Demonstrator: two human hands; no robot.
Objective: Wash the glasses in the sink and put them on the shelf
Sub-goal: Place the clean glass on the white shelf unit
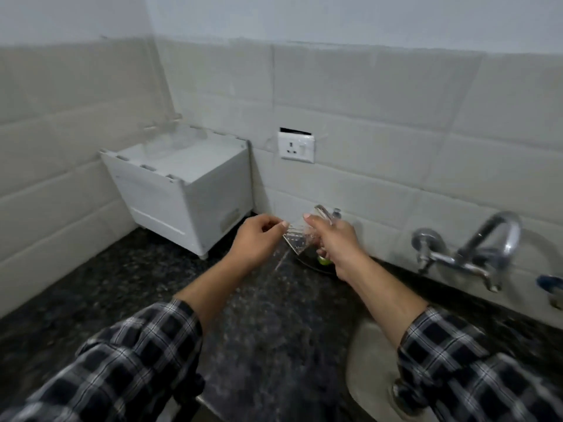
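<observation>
Glass (297, 239) tilted over counter (259, 330), right hand (333, 242) fingers clamped on it; left hand (256, 239) fingers curled together.

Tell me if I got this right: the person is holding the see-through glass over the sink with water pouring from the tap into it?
Not quite. The head view shows the glass held tilted over the dark countertop, left of the sink. The right hand has the grip on it, and the left hand is at its rim. No water is visibly running from the tap, which stands off to the right.
</observation>
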